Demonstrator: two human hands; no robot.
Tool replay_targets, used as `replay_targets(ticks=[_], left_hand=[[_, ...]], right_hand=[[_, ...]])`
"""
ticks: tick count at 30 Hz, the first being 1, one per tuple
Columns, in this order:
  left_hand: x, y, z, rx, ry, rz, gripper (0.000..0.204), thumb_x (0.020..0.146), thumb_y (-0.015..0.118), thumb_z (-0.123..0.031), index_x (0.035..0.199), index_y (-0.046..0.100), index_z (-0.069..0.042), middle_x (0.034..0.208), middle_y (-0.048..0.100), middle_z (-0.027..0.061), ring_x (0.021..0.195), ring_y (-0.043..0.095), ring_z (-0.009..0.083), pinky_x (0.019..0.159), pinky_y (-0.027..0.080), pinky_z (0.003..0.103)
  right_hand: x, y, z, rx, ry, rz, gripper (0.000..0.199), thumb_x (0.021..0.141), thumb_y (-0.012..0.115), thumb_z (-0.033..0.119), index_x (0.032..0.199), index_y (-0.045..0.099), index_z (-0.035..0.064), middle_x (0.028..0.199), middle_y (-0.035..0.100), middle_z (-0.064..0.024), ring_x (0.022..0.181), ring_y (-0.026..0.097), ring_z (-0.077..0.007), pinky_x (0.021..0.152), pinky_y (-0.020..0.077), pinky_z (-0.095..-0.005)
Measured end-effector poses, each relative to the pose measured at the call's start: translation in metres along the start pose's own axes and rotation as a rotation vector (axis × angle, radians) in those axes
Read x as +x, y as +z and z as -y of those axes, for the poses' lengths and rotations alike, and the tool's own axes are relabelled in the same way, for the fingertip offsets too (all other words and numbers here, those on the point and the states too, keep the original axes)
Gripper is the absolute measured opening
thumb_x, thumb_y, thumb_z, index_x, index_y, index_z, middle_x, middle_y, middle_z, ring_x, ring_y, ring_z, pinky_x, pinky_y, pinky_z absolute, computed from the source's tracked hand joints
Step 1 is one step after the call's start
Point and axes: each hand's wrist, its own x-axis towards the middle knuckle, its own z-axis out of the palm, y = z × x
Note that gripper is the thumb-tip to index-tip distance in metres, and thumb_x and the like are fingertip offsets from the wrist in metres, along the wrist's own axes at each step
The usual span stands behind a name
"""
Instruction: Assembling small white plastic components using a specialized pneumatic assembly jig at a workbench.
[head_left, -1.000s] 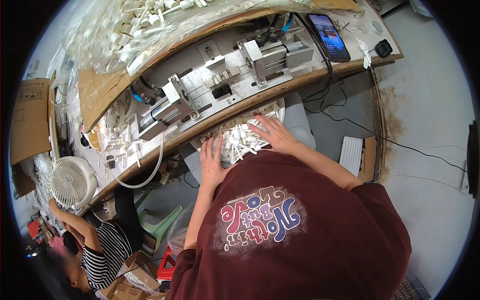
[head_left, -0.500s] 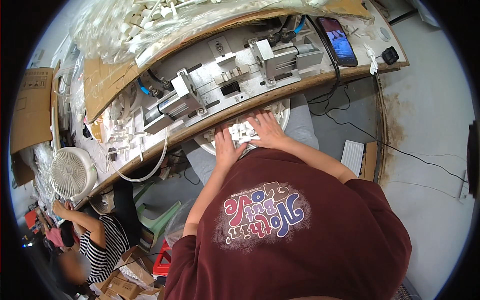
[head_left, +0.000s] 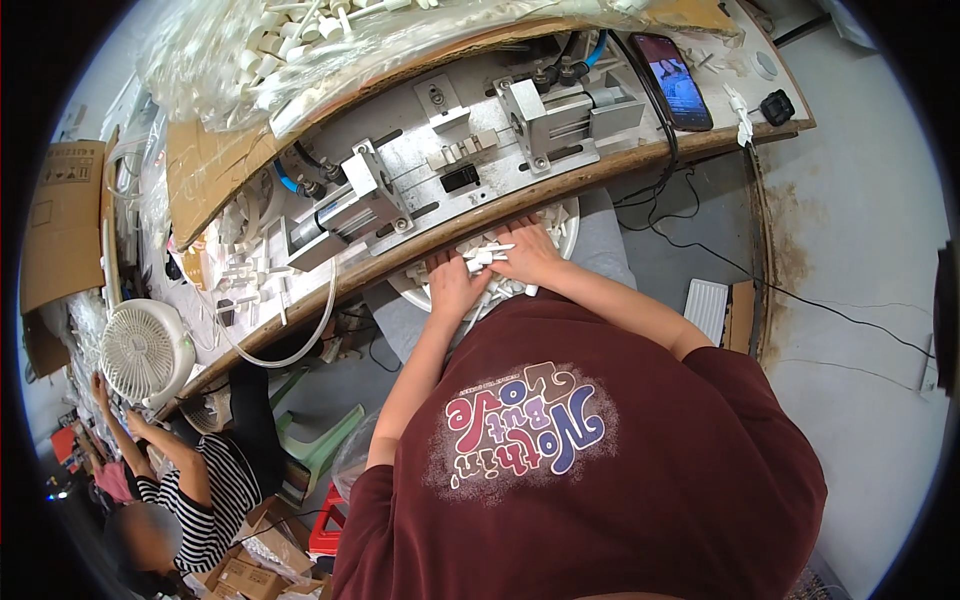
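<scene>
"White pieces (head_left: 487,257): where are they, and how tight is it around them?"

"Middle of the frame, heaped in a round white bowl (head_left: 576,222). Across the bowl's upper side runs the worn wooden bench edge (head_left: 600,170), and the maroon shirt (head_left: 650,430) closes in from below. Open room shows at centre right, where bare grey floor (head_left: 655,265) lies beyond the grey padded surface (head_left: 606,255) under the bowl."

"And the fingers?"

"The left hand (head_left: 457,287) lies over the bowl's left part, fingers extended and slightly apart, their tips among the pieces. The right hand (head_left: 530,252) reaches in from the right, fingers bent a little, a slim white piece beside its thumb. I cannot tell if either one has hold of anything."

"What else is hard to make out?"

"Part of the bowl's upper rim is hidden by the bench edge, some of its lower rim by the shirt. The fingertips are partly lost among the white."

"Counts?"

"Two hands, one bowl, two metal cylinder units on the bench, left (head_left: 345,212) and right (head_left: 565,122), one phone (head_left: 672,82) upper right, one round fan (head_left: 148,353) at left. The pieces overlap too much to count."
</scene>
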Motion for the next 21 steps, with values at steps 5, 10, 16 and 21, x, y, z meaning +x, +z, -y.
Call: replay_targets(ticks=[5,10,16,21], left_hand=[[-0.025,-0.011,-0.013,-0.026,0.062,-0.202,0.091,0.066,0.087,-0.048,0.128,0.05,0.007,0.125,0.052,0.0307,0.115,0.051,0.046,0.096,0.043,0.051],[-0.045,-0.028,-0.009,-0.088,0.025,-0.214,0.103,0.062,0.09,-0.05,0.136,0.042,0.005,0.126,0.044,0.027,0.115,0.043,0.0433,0.1,0.039,0.049],[-0.067,-0.031,0.021,-0.112,-0.086,-0.357,0.097,0.07,0.086,-0.051,0.136,0.042,0.005,0.124,0.046,0.0247,0.114,0.043,0.0432,0.098,0.038,0.05],[-0.082,-0.045,0.017,0.006,-0.095,-0.343,0.093,0.074,0.084,-0.046,0.141,0.04,0.001,0.125,0.048,0.0208,0.107,0.054,0.0372,0.091,0.044,0.046]], right_hand=[[-0.01,-0.013,0.002,-0.008,0.033,0.034,0.062,0.077,0.073,0.048,0.122,0.062,0.006,0.107,0.065,-0.0221,0.11,0.059,-0.0389,0.105,0.0371,-0.052],[-0.025,-0.03,-0.003,0.015,-0.032,-0.054,0.074,0.076,0.076,0.051,0.13,0.053,0.0062,0.126,0.054,-0.0216,0.122,0.048,-0.0369,0.107,0.0344,-0.0502],[-0.063,-0.048,-0.009,0.016,-0.082,-0.208,0.087,0.073,0.081,0.045,0.142,0.045,0.0083,0.127,0.049,-0.0175,0.121,0.046,-0.0337,0.103,0.0378,-0.0457],[-0.094,-0.051,-0.014,0.05,0.106,-0.022,0.086,0.071,0.084,0.038,0.142,0.045,0.0086,0.126,0.051,-0.0158,0.117,0.05,-0.0308,0.099,0.0414,-0.0428]])
